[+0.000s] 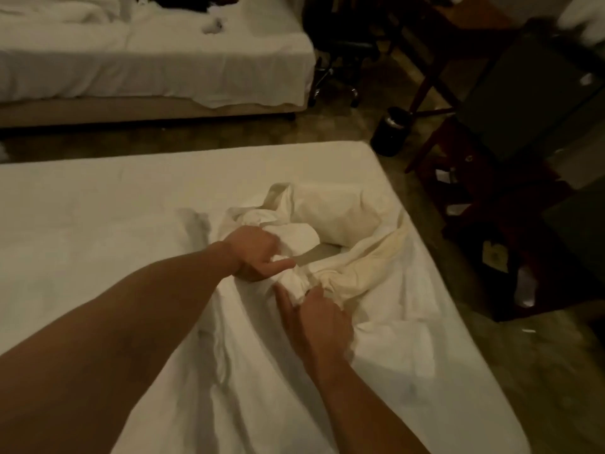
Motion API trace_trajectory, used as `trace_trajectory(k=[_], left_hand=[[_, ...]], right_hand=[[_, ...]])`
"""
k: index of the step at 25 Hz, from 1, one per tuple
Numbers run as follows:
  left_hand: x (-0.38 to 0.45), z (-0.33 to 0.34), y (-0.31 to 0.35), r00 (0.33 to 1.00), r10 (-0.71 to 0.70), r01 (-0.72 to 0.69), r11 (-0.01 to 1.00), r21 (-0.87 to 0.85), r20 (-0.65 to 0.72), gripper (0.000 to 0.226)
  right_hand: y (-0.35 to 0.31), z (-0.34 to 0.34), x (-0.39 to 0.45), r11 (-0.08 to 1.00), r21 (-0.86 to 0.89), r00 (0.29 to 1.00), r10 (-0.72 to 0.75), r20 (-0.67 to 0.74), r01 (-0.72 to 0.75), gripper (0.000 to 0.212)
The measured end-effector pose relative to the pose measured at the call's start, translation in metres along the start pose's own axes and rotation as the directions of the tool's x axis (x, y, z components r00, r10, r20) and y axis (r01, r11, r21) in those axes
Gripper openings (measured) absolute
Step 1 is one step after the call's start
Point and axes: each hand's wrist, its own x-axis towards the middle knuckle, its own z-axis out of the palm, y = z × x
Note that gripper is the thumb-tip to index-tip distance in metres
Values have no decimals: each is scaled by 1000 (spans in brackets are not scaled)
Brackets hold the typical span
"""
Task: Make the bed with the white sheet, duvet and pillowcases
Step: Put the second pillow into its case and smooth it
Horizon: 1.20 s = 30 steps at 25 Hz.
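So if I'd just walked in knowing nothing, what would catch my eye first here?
Probably the two bare arms reaching in from the bottom, the left hand and right hand both gripping a bunched white sheet near the right side of the near mattress. After that, the second bed across the floor at top left, its white bedding rumpled.

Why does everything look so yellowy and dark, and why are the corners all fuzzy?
In the head view the light is dim and warm, so the white sheet held by the left hand and right hand looks cream. The floor and dark furniture at the right sink into shadow. The wide lens bends the mattress edges, and the far corners are blurred.
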Motion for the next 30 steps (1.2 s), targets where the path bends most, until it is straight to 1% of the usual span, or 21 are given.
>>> trace_trajectory(k=[2, 3, 4, 5, 6, 8, 10, 13, 15, 17, 18, 19, 21, 23, 24, 26, 27, 30], left_hand=[[-24, 48, -29, 998, 66, -67, 996, 58, 17, 80], [-33, 70, -39, 993, 120, -120, 989, 89, 4, 75], [-42, 96, -47, 986, 164, -159, 979, 131, -26, 69], [-49, 120, -52, 980, 186, -171, 970, 175, -72, 62], [-56, 142, -55, 970, 191, -161, 967, 196, -148, 58], [-64, 175, -61, 941, 191, -127, 965, 230, -281, 62], [-69, 188, -65, 924, 206, -126, 959, 254, -322, 68], [-80, 181, -63, 935, 198, -130, 964, 234, -295, 63], [-91, 170, -56, 946, 173, -121, 973, 196, -275, 61], [-101, 154, -50, 952, 162, -121, 979, 167, -260, 57], [-106, 145, -45, 959, 148, -112, 981, 156, -240, 56], [-110, 133, -38, 969, 123, -93, 985, 145, -214, 57], [-115, 118, -21, 985, 46, -27, 993, 114, -166, 61], [-118, 112, 3, 987, -30, 47, 993, 105, -157, 64], [-121, 111, 18, 985, -71, 88, 991, 103, -160, 65], [-127, 109, 45, 974, -150, 169, 981, 100, -173, 67], [-130, 105, 59, 964, -183, 205, 974, 102, -192, 66], [-135, 93, 102, 925, -300, 328, 941, 89, -234, 66]], right_hand=[[-21, 53, -16, 998, -47, 1000, 28, 9, -28, 79], [-30, 77, -24, 996, -85, 999, 36, 23, -34, 74], [-37, 103, -30, 991, -123, 998, 50, 24, -47, 69], [-41, 126, -34, 988, -143, 998, 64, 12, -62, 65], [-44, 144, -36, 986, -151, 997, 79, 16, -75, 62], [-48, 166, -37, 981, -178, 997, 80, 3, -78, 61], [-50, 179, -38, 978, -199, 997, 71, 20, -66, 63], [-52, 181, -43, 981, -180, 995, 84, 58, -72, 68], [-51, 172, -50, 985, -152, 995, 87, 37, -81, 73], [-45, 160, -56, 990, -125, 996, 70, 60, -62, 80], [-40, 154, -56, 992, -124, 994, 48, 94, -37, 83], [-33, 146, -57, 992, -125, 994, -3, 106, 16, 83], [-18, 130, -58, 989, -104, 990, -99, 98, 109, 77], [-5, 115, -58, 984, -105, 986, -137, 92, 146, 74], [4, 107, -60, 980, -115, 985, -157, 71, 165, 77], [22, 88, -63, 970, -101, 976, -218, 30, 220, 93], [34, 78, -63, 961, -87, 965, -259, 40, 262, 97], [83, 54, -55, 923, -82, 926, -370, 82, 376, 86]])
